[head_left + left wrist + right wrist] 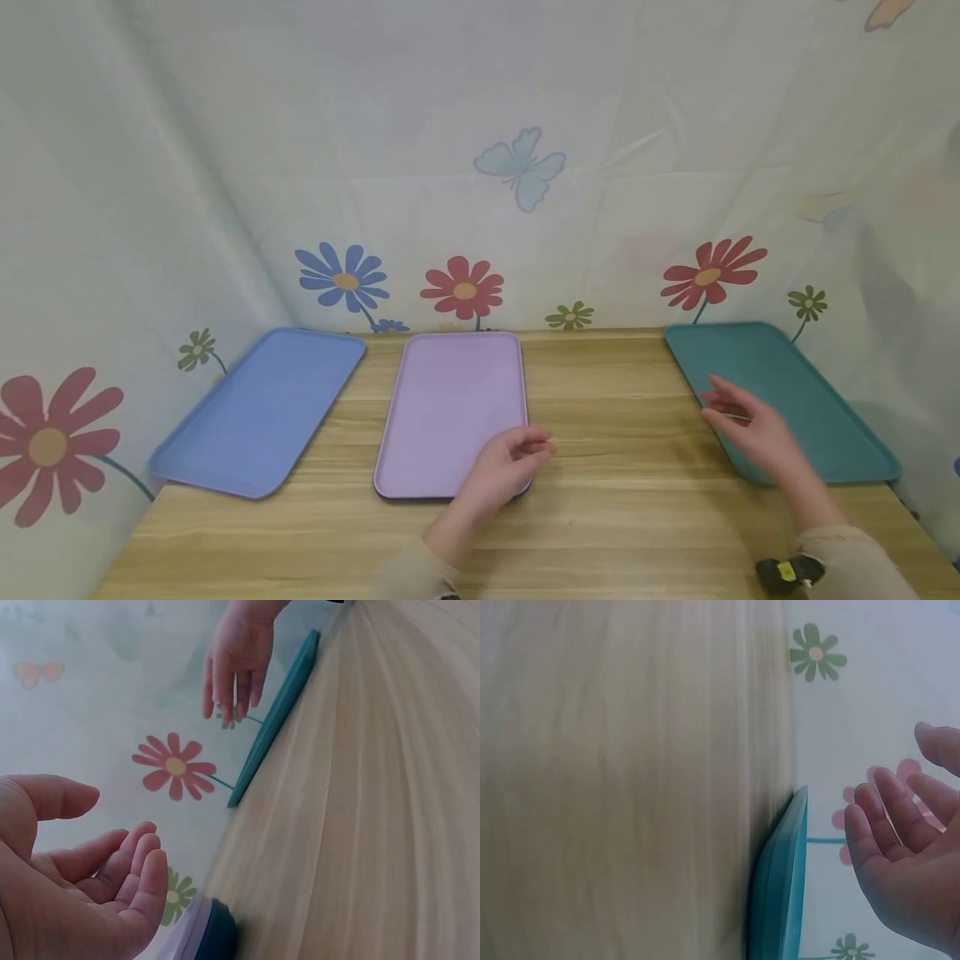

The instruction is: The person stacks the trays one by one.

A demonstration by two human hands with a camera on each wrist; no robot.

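Pale printed cloth [375,125] fills the upper part of the head view, one sheet or several, I cannot tell. Below it spreads one wood-grained table [600,375]. Lying flat on it are a blue tray [262,412] at left, a teal tray [810,408] at right and a lilac tray [457,408] just left of centre. That makes three tray tops; a teal edge [217,930] beneath the lilac rim, lower middle of the left wrist view, suggests a fourth stacked there. All sit toward the backdrop, the outer two slanting along the sides, probably so each surface stays fully reachable.

Two hands come in from the bottom. The left hand [498,468] is over the lilac tray's lower right corner, the right hand [757,435] over the teal tray's left edge. Both have loosely curved fingers with the thumb standing off, and hold nothing; they look raised above the trays, perhaps to keep the palms free.

Smaller still, the cloth carries three bold red flowers [464,291], one whole blue butterfly [522,169] and three green flowers [571,317]. One black wrist device [790,573] shows lower right, by the sleeve [851,562].
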